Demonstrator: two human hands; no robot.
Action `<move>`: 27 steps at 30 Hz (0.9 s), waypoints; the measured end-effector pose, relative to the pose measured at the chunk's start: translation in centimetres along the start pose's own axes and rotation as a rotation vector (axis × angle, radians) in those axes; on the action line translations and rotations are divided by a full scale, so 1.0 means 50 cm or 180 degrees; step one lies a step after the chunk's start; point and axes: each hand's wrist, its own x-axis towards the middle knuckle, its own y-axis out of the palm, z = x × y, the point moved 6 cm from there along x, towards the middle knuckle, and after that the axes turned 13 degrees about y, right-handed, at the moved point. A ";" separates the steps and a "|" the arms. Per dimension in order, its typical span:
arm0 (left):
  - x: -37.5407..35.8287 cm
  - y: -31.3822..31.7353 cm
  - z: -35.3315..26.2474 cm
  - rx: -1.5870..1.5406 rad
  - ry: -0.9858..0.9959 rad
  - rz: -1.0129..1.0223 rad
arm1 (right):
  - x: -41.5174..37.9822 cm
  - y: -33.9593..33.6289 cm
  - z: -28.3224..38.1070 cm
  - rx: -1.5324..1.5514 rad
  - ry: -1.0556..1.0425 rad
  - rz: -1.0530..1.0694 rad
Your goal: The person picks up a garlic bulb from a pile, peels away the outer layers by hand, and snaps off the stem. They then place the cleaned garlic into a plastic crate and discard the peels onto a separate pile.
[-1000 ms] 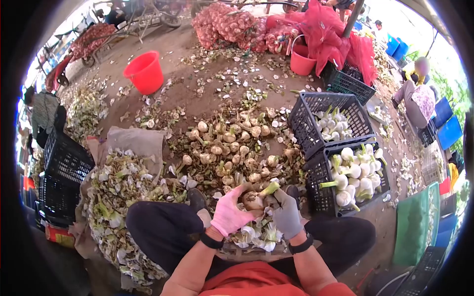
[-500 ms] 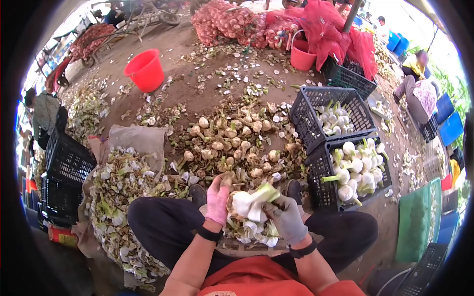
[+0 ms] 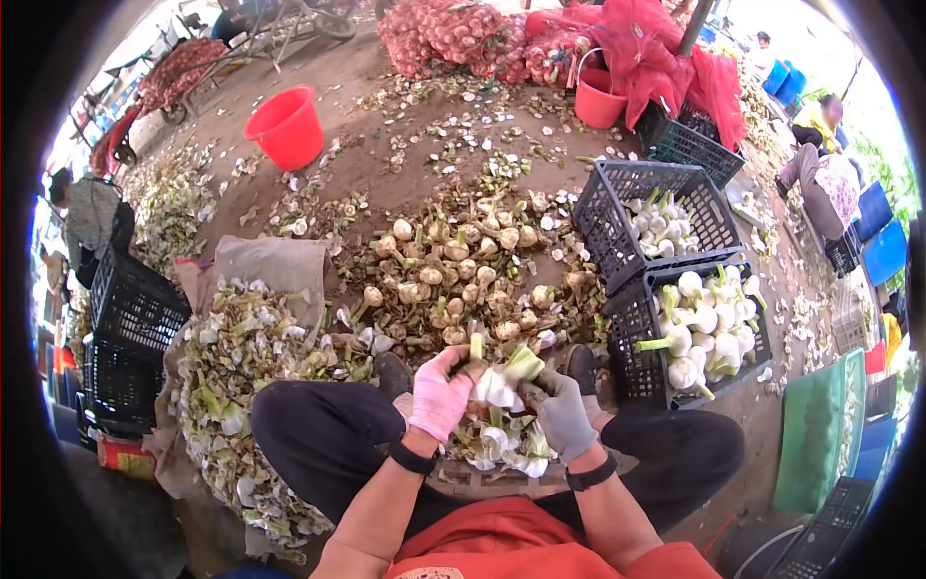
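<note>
My left hand, in a pink glove with a black wristband, is closed around a garlic bulb whose cut stalk points up past the fingers. Most of that bulb is hidden by the hand. Grey-gloved, my right hand pinches white and green garlic skin between thumb and fingers, touching or very near the bulb. Below both hands, between my knees, lies a heap of peeled garlic skins. Unpeeled garlic bulbs with brown roots and stalks are spread on the ground ahead.
Right of my leg stand two black crates with clean white garlic bulbs. A large skin pile lies on a cloth at left, near stacked black crates. Ahead are a red bucket and red mesh sacks. People sit at both sides.
The large white garlic piece held between my hands is no longer raised there. My left hand has shifted right, now with an upright stalk in it; the right hand still holds white-green skin.
</note>
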 end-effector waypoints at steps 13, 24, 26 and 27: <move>-0.017 -0.027 0.003 -0.1458 -0.0012 -0.0661 | 0.073 -0.063 -0.325 -0.3480 0.0423 -0.0195; -0.019 -0.004 0.007 -0.1722 0.0069 -0.0275 | -0.012 0.020 0.018 0.0282 0.0039 0.0440; -0.020 0.015 -0.004 -0.1230 0.0248 -0.0089 | -0.003 0.023 0.018 -0.0215 -0.0340 0.0241; -0.025 0.018 0.005 -0.1119 0.0298 -0.0082 | 0.000 0.015 0.011 -0.0258 -0.0271 -0.0005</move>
